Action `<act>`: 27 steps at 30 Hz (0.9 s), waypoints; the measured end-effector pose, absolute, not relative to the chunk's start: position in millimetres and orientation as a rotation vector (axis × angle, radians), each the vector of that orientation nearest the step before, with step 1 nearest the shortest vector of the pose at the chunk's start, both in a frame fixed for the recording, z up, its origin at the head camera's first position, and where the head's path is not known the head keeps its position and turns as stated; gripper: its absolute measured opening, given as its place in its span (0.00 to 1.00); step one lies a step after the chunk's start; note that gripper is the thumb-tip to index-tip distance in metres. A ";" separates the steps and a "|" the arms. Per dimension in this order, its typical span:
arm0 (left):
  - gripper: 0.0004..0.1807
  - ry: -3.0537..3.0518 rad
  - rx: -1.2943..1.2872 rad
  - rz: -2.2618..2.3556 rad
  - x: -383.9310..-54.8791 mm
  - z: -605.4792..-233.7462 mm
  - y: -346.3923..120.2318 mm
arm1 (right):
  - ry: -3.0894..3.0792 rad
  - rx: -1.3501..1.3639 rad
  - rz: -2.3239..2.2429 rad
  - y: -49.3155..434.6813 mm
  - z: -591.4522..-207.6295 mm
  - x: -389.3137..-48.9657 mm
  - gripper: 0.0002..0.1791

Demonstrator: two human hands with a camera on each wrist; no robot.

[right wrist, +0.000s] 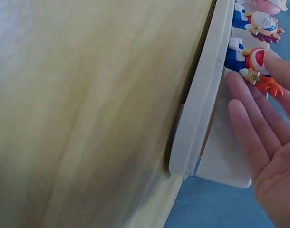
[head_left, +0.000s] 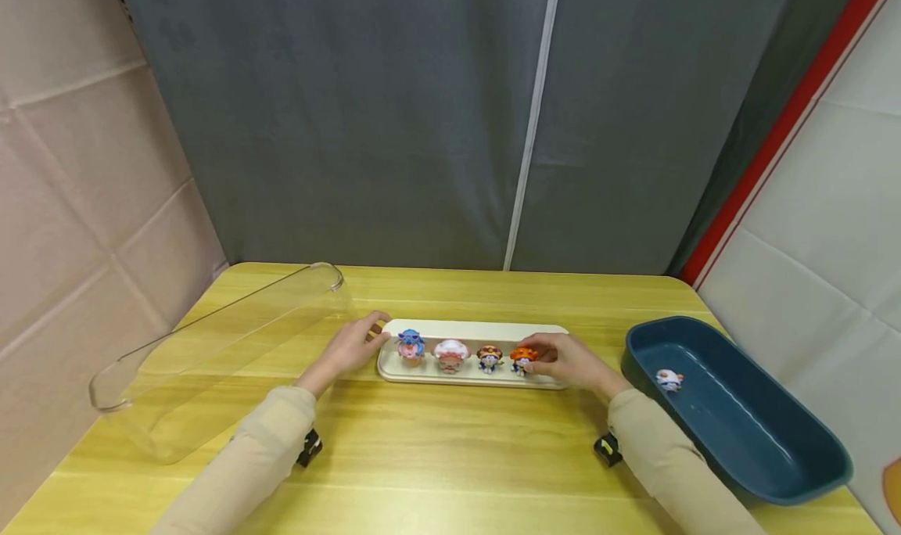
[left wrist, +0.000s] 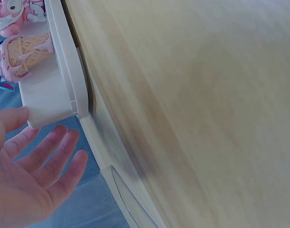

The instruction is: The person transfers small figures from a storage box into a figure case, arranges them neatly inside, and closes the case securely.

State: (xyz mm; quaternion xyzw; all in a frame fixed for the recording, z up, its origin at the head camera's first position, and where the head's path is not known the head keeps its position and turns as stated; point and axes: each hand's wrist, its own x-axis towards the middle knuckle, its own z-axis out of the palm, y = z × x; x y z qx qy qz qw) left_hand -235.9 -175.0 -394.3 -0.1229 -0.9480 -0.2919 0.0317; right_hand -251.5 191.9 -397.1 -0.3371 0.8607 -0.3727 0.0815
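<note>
A long white tray (head_left: 472, 328) lies on the table with figurines standing in a row. From the left they are a blue-topped ice cream cone figurine (head_left: 411, 346), a white-and-pink one (head_left: 451, 356), one with a brown-red top (head_left: 489, 358) and an orange-topped figurine (head_left: 522, 360). My right hand (head_left: 573, 359) pinches the orange-topped figurine between thumb and fingers near the tray's right end. In the right wrist view its blue-and-white lower part stays visible. At the tray's left end my left hand (head_left: 352, 345) has its fingers spread, the thumb at the tray's corner.
A dark blue bin (head_left: 739, 433) stands at the right with a small white-and-orange figurine (head_left: 669, 379) inside. On the left lies a clear curved cover (head_left: 232, 347). A grey curtain (head_left: 352, 128) hangs behind the wooden table (head_left: 450, 457).
</note>
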 end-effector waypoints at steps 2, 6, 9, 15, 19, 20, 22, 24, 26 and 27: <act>0.15 -2.918 -0.368 -0.904 -236.0 -394.9 -174.9 | 2.571 -1.009 -1.123 191.1 -397.4 -251.0 0.17; 0.15 -2.918 -0.364 -0.906 -236.3 -395.1 -174.7 | 2.560 -1.013 -1.138 190.1 -397.5 -250.9 0.17; 0.15 -2.917 -0.372 -0.902 -236.2 -394.4 -174.5 | 2.560 -1.010 -1.142 189.9 -397.2 -250.8 0.16; 0.14 -2.916 -0.373 -0.895 -235.5 -393.0 -173.5 | 2.584 -0.985 -1.122 191.4 -395.2 -250.3 0.17; 0.14 -2.917 -0.377 -0.890 -234.7 -392.5 -173.0 | 2.580 -0.957 -1.115 194.4 -391.3 -249.6 0.17; 0.14 -2.917 -0.377 -0.890 -234.7 -392.5 -173.1 | 2.574 -0.955 -1.119 195.7 -389.9 -249.6 0.17; 0.14 -2.918 -0.377 -0.890 -234.5 -392.4 -173.0 | 2.568 -0.946 -1.126 198.4 -386.1 -249.4 0.17; 0.14 -2.918 -0.378 -0.889 -234.3 -392.2 -173.0 | 2.580 -0.947 -1.121 201.8 -381.3 -249.6 0.17; 0.14 -2.918 -0.379 -0.890 -234.3 -391.9 -173.0 | 2.603 -0.950 -1.109 205.2 -375.5 -249.8 0.16; 0.14 -2.918 -0.379 -0.891 -234.3 -391.7 -172.9 | 2.620 -0.944 -1.096 206.6 -372.1 -249.7 0.16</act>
